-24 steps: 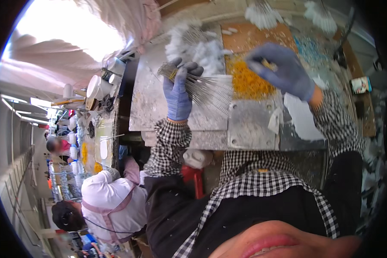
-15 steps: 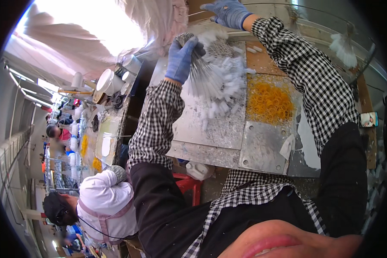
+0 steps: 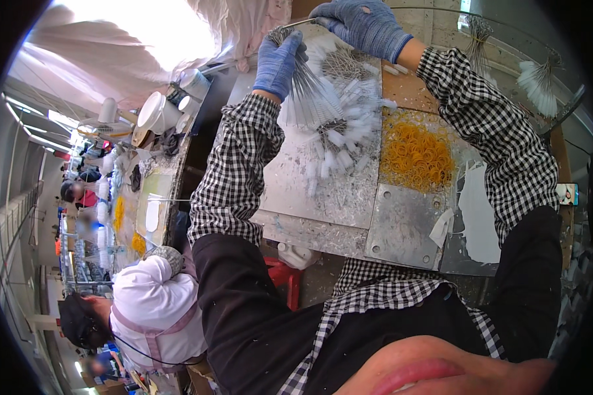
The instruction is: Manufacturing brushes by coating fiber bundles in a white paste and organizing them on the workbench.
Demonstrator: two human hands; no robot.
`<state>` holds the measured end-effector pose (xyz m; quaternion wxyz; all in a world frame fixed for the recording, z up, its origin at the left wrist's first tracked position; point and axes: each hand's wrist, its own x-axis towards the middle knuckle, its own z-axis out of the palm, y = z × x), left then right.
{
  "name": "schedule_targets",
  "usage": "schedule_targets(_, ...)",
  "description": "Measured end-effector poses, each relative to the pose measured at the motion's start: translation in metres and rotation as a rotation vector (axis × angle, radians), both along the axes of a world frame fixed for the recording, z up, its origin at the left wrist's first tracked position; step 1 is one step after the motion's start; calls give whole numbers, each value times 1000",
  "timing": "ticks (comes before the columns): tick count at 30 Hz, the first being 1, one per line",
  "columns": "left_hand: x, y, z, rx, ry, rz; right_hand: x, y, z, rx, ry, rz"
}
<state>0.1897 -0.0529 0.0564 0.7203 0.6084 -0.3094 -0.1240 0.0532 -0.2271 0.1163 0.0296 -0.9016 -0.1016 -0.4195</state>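
Note:
My left hand [image 3: 277,66], in a blue glove, is closed round the looped upper end of a bundle of thin wire brushes [image 3: 313,102]. Their white bristled ends fan downward. My right hand [image 3: 369,29], also gloved, pinches a thin metal rod [image 3: 302,23] whose tip reaches the wire loops at the top of the bundle. Whether the tip passes through the loops is too small to tell. Below and beside the bundle, more white-tipped wire brushes [image 3: 352,125] lie heaped on the metal worktop [image 3: 296,191].
Yellow rubber bands [image 3: 418,158] are piled on the worktop's right. Other brush bundles [image 3: 539,89] hang at the upper right near the curved rod. A phone [image 3: 566,193] stands at the right edge. On the left, a person in white [image 3: 155,309] sits near a bench with white buckets [image 3: 158,112].
My right hand has come left and closed on the rod, bringing its tip to the bundle. My left hand has risen slightly with the brushes. The hanging bundles have shifted right in view.

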Motion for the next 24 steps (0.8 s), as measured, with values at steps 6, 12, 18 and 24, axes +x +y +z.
schedule_targets(6, -15, 4, 18, 0, 103, -4, -9, 4, 3, -12, 33, 23)
schedule_targets(12, -24, 6, 23, -17, 149, 49, -12, 7, 7, 14, 28, 11)
schedule_targets(18, -21, 8, 18, 72, -17, 48, -11, 9, 7, -11, 38, -38)
schedule_targets(24, -32, 10, 7, 302, -725, 486, -11, 9, 9, 1, 34, -45)
